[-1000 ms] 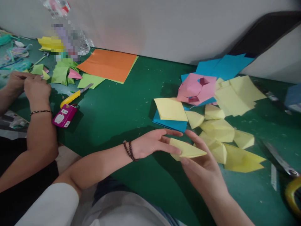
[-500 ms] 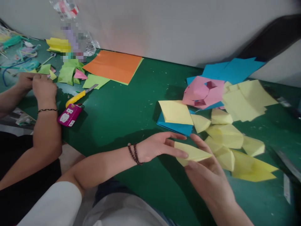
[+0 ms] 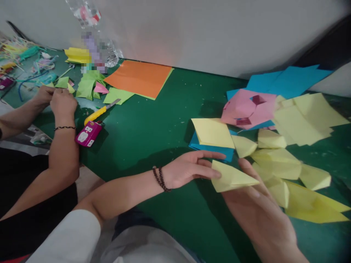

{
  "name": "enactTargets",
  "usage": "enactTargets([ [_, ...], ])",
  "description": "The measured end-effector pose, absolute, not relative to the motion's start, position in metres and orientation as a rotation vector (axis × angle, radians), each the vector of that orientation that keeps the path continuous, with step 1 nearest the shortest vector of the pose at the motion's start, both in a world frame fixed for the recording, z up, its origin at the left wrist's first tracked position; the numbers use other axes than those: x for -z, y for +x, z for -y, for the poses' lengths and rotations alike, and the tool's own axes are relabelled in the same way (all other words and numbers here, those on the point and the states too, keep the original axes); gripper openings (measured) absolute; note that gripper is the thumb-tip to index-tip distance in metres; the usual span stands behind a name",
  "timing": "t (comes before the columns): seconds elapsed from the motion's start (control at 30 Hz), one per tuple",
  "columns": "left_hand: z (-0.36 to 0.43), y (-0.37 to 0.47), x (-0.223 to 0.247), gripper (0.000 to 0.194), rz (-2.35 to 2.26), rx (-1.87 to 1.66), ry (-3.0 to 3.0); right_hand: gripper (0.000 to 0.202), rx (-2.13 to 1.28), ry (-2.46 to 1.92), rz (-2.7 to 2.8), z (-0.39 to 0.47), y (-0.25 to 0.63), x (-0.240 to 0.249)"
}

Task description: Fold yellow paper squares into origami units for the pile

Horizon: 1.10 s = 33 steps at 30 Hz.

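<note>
A folded pale yellow paper piece (image 3: 233, 178) is between my hands, its point toward the right. My left hand (image 3: 193, 168) pinches its left edge between thumb and fingers, with the index finger stretched over a blue folded paper (image 3: 226, 153). Beneath and right of the piece lies my right hand (image 3: 260, 206), palm turned up and fingers spread, with the piece's pointed end over it. A square of yellow paper (image 3: 212, 132) lies on the blue one. Several folded yellow pieces (image 3: 276, 162) lie to the right of my hands.
On the green table (image 3: 142, 124) are a pink paper model (image 3: 248, 107), yellow sheets (image 3: 304, 117), orange paper (image 3: 139, 76), a yellow cutter (image 3: 95, 115) and a purple box (image 3: 89, 134). Another person's hands (image 3: 63, 102) work at the left.
My right hand has opened, its thumb moving off the paper. The yellow piece shows more of its face and stays in my left hand. The view has shifted slightly left.
</note>
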<state>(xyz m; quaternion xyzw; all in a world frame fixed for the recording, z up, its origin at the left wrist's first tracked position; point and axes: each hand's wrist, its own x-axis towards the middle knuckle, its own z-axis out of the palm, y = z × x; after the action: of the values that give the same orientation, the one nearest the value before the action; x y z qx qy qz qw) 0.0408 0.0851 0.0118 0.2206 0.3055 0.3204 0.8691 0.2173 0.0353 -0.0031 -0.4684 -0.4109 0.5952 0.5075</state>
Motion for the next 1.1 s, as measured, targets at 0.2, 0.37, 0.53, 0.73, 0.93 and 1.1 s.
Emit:
enactTargets([
  [0.2, -0.086, 0.041, -0.009, 0.049, -0.630, -0.703, 0.445, 0.029, -1.579, -1.109, 0.540, -0.037, 0.214, -0.001],
  [0.37, -0.089, 0.041, -0.012, 0.045, -0.645, -0.791, 0.320, 0.029, -1.527, -1.164, 0.411, -0.042, 0.215, 0.003],
  [0.53, -0.090, 0.041, -0.012, 0.047, -0.704, -0.762, 0.363, 0.026, -1.536, -1.113, 0.409, -0.045, 0.213, 0.006],
  [0.73, -0.091, 0.038, -0.015, 0.049, -0.754, -0.780, 0.399, 0.023, -1.535, -1.110, 0.450, -0.045, 0.213, 0.002],
  [0.93, -0.093, 0.038, -0.014, 0.039, -0.761, -0.830, 0.364, 0.024, -1.570, -1.140, 0.533, -0.041, 0.210, 0.001],
  [1.1, -0.094, 0.036, -0.019, 0.028, -0.706, -0.820, 0.304, 0.027, -1.563, -1.139, 0.414, -0.042, 0.212, 0.003],
])
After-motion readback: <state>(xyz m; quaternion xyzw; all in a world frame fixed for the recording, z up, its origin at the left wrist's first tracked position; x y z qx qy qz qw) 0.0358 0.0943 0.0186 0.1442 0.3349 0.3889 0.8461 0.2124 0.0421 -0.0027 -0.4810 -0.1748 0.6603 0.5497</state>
